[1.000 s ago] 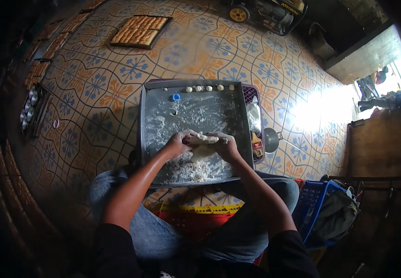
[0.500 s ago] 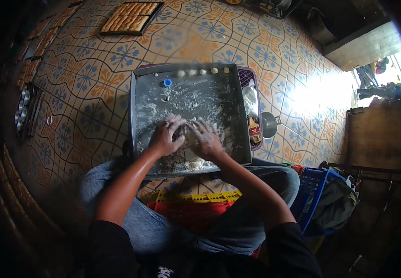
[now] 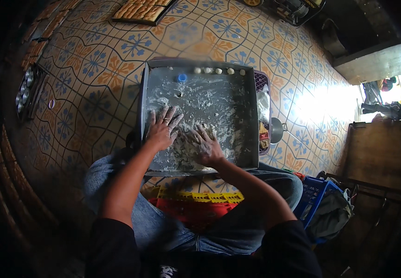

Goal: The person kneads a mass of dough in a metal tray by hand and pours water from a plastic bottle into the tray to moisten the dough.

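Observation:
A big, shallow grey metal tray (image 3: 230, 99), dusted with white flour, lies in front of my lap. At its left side my left hand (image 3: 162, 129) rests with fingers spread and flour on them, holding nothing. My right hand (image 3: 205, 146), more thickly floured, lies palm down near the middle front of the tray with its fingers apart. Whether any dough is under that palm is hidden. Several small pale dough balls (image 3: 218, 71) form a row along the far wall. To their left sits a small blue ring-shaped cap (image 3: 182, 78).
A purple crate (image 3: 261, 79) holding packets shows under the tray's right side, beside a round metal pan (image 3: 277, 129). Red and yellow crates (image 3: 195, 204) are between my legs; a blue crate (image 3: 318, 192) stands at right. Baked bread (image 3: 141, 10) fills a far tray on the tiled floor.
My hands were close together over the tray's middle with curled fingers. Now they are apart, the left one shifted left, both with fingers spread. The whole view has shifted a little.

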`<state>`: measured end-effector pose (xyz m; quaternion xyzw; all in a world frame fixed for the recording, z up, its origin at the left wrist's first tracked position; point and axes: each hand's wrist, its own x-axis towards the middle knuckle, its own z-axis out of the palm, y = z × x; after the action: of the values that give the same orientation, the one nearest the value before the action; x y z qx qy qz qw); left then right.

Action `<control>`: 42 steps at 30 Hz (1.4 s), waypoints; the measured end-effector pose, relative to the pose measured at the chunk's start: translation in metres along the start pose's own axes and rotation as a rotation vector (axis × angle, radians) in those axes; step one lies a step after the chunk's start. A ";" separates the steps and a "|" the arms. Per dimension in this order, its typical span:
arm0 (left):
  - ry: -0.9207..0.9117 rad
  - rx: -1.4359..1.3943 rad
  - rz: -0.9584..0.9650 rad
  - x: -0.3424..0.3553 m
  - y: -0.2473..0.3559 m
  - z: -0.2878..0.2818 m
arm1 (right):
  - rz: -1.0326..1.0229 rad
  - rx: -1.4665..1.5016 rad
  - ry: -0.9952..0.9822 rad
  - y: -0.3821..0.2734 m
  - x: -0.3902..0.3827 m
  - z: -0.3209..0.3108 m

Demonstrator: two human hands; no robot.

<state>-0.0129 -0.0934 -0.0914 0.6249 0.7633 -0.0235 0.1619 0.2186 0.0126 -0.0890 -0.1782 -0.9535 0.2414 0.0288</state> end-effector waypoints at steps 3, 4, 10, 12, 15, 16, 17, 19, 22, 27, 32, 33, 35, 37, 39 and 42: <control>0.005 -0.021 -0.013 -0.001 -0.009 0.006 | -0.030 -0.217 -0.232 -0.012 0.021 -0.027; 0.044 -0.049 -0.004 -0.001 -0.009 0.009 | 0.174 -0.197 -0.211 -0.026 0.029 -0.033; -0.051 -0.010 0.002 0.002 -0.002 -0.003 | -0.066 -0.124 0.048 -0.022 0.006 0.012; -0.053 -0.009 0.001 -0.001 -0.001 -0.005 | -0.055 -0.168 -0.040 -0.003 0.002 -0.007; 0.049 -0.091 0.022 -0.001 -0.007 0.003 | -0.006 -0.175 0.009 -0.006 0.012 -0.011; 0.089 -0.093 0.027 -0.002 -0.006 0.002 | 0.051 -0.160 0.022 -0.009 0.013 -0.006; 0.094 -0.094 0.028 -0.003 0.000 0.003 | 0.109 -0.143 0.035 -0.010 0.012 -0.004; 0.175 -0.291 -0.012 0.006 0.015 0.000 | 0.160 -0.011 0.105 0.006 0.013 -0.005; 0.284 -0.409 0.176 0.004 0.047 -0.014 | 0.283 0.163 0.358 0.028 0.001 -0.028; 0.290 -0.547 0.113 0.013 0.128 0.007 | 0.465 0.330 0.536 0.052 0.001 -0.023; 0.172 -0.062 -0.040 0.038 0.160 0.008 | 0.480 0.338 0.533 0.043 -0.003 -0.007; 0.161 -0.053 -0.039 0.038 0.156 0.007 | 0.486 0.350 0.534 0.038 -0.004 -0.005; 0.151 -0.006 -0.046 0.043 0.147 0.009 | 0.424 0.283 0.508 0.032 -0.005 -0.003; 0.211 -0.025 -0.074 0.035 0.146 0.025 | 0.413 0.251 0.509 0.032 -0.005 -0.003; 0.172 0.034 -0.081 0.016 0.147 0.032 | 0.407 0.248 0.479 0.028 -0.012 -0.003; 0.141 -0.031 -0.058 0.013 0.138 0.032 | 0.375 0.219 0.371 0.024 -0.013 0.001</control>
<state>0.1248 -0.0582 -0.1022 0.6001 0.7909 0.0278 0.1166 0.2386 0.0268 -0.1008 -0.3886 -0.8504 0.3075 0.1769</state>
